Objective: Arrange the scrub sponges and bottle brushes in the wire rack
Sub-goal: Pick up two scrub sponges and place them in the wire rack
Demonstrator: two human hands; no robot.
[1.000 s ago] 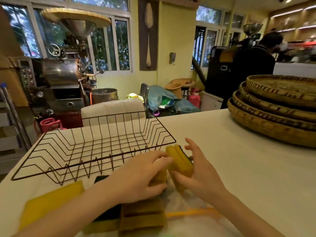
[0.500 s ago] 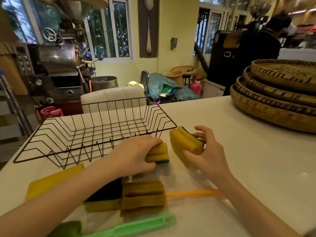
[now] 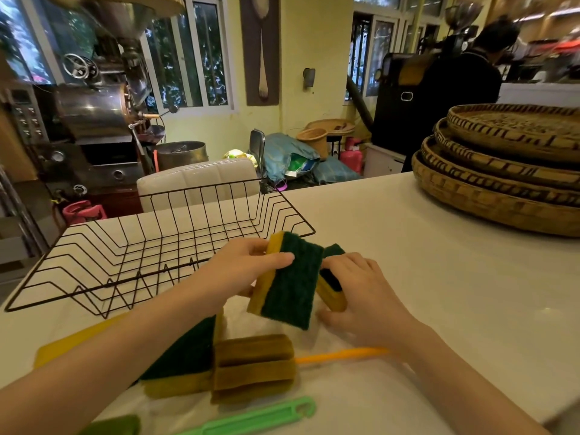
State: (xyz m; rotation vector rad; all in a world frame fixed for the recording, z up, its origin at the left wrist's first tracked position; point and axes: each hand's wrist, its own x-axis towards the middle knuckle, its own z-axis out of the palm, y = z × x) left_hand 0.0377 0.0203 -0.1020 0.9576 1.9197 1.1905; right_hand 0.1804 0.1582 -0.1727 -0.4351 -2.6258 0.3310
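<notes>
An empty black wire rack (image 3: 150, 255) stands on the white table, left of centre. My left hand (image 3: 238, 271) holds a yellow-and-green scrub sponge (image 3: 288, 284) upright, green face toward me, just right of the rack's near corner. My right hand (image 3: 361, 293) grips a second scrub sponge (image 3: 331, 290) right beside it, the two sponges almost touching. On the table below lie another green-topped sponge (image 3: 185, 356), a brown foam brush head (image 3: 254, 368) with an orange handle (image 3: 342, 354), and a green-handled bottle brush (image 3: 251, 419).
A stack of woven trays (image 3: 502, 171) fills the table's far right. A yellow cloth or sponge (image 3: 72, 343) lies at the front left under my arm. Beyond the table are a white chair back (image 3: 197, 180), a metal roasting machine (image 3: 94, 114) and a person in black (image 3: 455, 86).
My left hand has lifted its sponge and turned it so the green face shows. My right hand has brought its sponge in close beside it.
</notes>
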